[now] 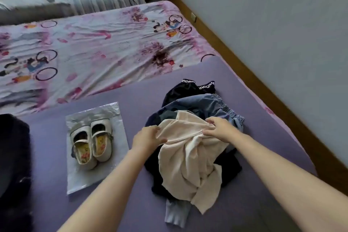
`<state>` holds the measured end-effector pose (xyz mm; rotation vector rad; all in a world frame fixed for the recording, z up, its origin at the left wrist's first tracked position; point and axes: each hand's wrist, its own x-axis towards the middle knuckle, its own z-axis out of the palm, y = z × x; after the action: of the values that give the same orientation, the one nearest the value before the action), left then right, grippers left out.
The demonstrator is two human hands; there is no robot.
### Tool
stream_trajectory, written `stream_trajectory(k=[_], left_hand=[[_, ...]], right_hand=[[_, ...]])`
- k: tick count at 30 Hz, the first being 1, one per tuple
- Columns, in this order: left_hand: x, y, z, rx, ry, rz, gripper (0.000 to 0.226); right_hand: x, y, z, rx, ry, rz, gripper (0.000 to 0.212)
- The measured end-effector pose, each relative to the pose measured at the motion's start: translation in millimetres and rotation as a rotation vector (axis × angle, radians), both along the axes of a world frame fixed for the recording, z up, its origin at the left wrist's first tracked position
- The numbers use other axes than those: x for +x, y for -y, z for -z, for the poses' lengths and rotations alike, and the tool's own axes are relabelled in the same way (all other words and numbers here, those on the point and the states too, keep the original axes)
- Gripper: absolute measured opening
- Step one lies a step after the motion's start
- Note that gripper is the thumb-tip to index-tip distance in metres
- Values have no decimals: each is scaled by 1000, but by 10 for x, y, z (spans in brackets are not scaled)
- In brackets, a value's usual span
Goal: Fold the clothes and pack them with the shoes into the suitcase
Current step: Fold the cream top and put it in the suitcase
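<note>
cream garment point(188, 158) in pinching grip of left hand point(147, 137), right hand point(219, 130); black waistband point(206, 86) lettering blurred.

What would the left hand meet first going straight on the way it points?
The left hand pinches the cream garment; straight on it would push into that cloth first, then probably the denim piece behind.

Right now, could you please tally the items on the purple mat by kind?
White strap shoes: 2
Plastic bag: 1
Cream garment: 1
Blue denim garment: 1
Black garment with lettered waistband: 1
Total: 6 told apart; more garments may lie hidden underneath.
</note>
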<state>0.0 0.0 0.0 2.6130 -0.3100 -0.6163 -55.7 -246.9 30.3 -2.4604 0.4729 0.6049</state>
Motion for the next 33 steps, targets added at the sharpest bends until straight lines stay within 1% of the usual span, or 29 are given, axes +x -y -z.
stream_trajectory(k=[4, 6, 8, 10, 12, 14, 15, 17, 20, 23, 25, 26, 28, 29, 31, 33], left_hand=[[-48, 88, 247, -26, -18, -87, 59], [-62, 132, 353, -63, -3, -103, 64], [-51, 163, 445, -105, 15, -114, 72], [-59, 179, 513, -124, -7, -132, 79], [-76, 179, 588, -169, -62, -170, 79], [-97, 156, 659, -238, -114, -237, 72], [-113, 137, 691, -257, -118, -265, 68], [-148, 95, 757, -275, -105, -319, 61], [-198, 63, 788, -307, -88, -396, 58], [-268, 80, 769, -340, -152, -411, 54], [-334, 130, 766, -328, -181, -399, 47], [-359, 155, 768, -325, -178, -398, 43], [-382, 177, 779, -329, -169, -391, 32], [-387, 168, 778, -327, -179, -381, 27], [-407, 117, 782, -335, -220, -355, 19], [-429, 56, 805, -389, -209, -342, 12]], right_hand=[[48, -21, 320, 1, 19, 43, 54], [99, -115, 483, -64, 46, 46, 52], [140, -191, 610, -147, 121, 26, 50], [169, -234, 734, -172, 195, 36, 47], [155, -266, 818, -210, 256, 29, 35], [140, -223, 888, -232, 302, 45, 18], [127, -184, 894, -239, 312, 55, 15], [91, -62, 869, -226, 349, 127, 15], [54, 216, 757, -217, 408, 359, 17], [20, 529, 695, -214, 341, 604, 21], [-53, 664, 700, -218, 270, 680, 24], [-89, 696, 713, -227, 242, 678, 25], [-125, 680, 767, -234, 257, 592, 24], [-121, 632, 803, -224, 295, 511, 24], [-73, 467, 844, -191, 390, 283, 37], [24, 221, 830, -91, 445, 52, 35]])
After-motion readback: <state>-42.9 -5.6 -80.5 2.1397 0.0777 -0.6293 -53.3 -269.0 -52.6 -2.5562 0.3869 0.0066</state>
